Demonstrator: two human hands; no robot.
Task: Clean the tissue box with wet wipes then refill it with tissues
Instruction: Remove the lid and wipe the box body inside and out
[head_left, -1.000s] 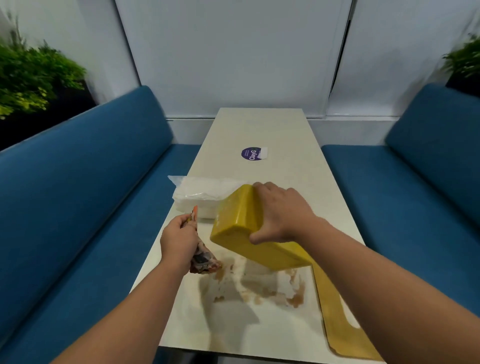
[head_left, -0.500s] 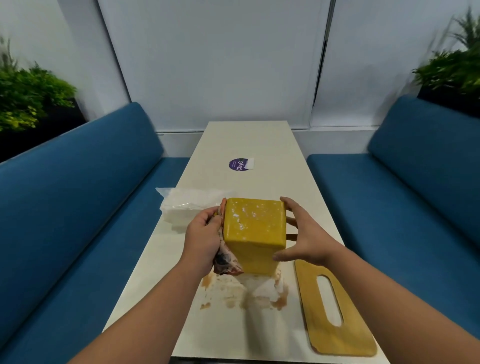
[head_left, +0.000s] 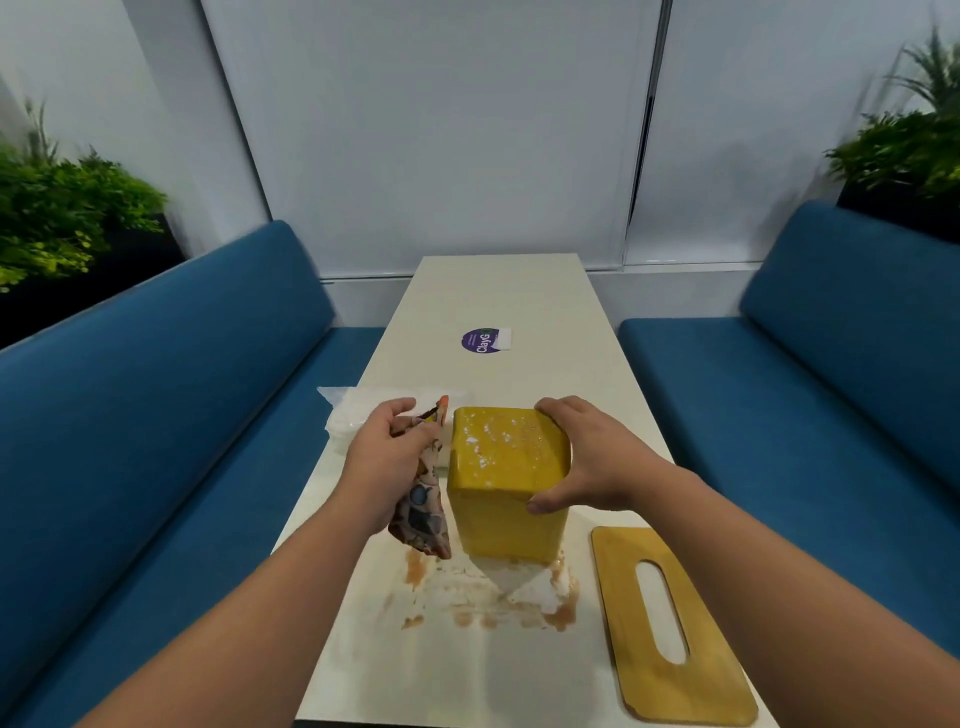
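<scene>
A yellow tissue box (head_left: 506, 483) stands on end at the middle of the table, with white specks on its upper face. My right hand (head_left: 582, 457) grips its right upper edge, thumb on the near side. My left hand (head_left: 387, 457) holds a patterned wet-wipe packet (head_left: 423, 512) just left of the box, not touching it. The box's yellow lid (head_left: 670, 623) with an oval slot lies flat at the near right. A clear pack of white tissues (head_left: 358, 415) lies behind my left hand, partly hidden.
Brown wet stains (head_left: 467, 608) spread on the white table (head_left: 498, 301) in front of the box. A purple round sticker (head_left: 480, 340) sits further back. Blue benches (head_left: 156, 415) flank both sides, with plants in the far corners.
The box has been turned from tilted in my right hand to standing on end. My left hand drew slightly away from its left side with the packet.
</scene>
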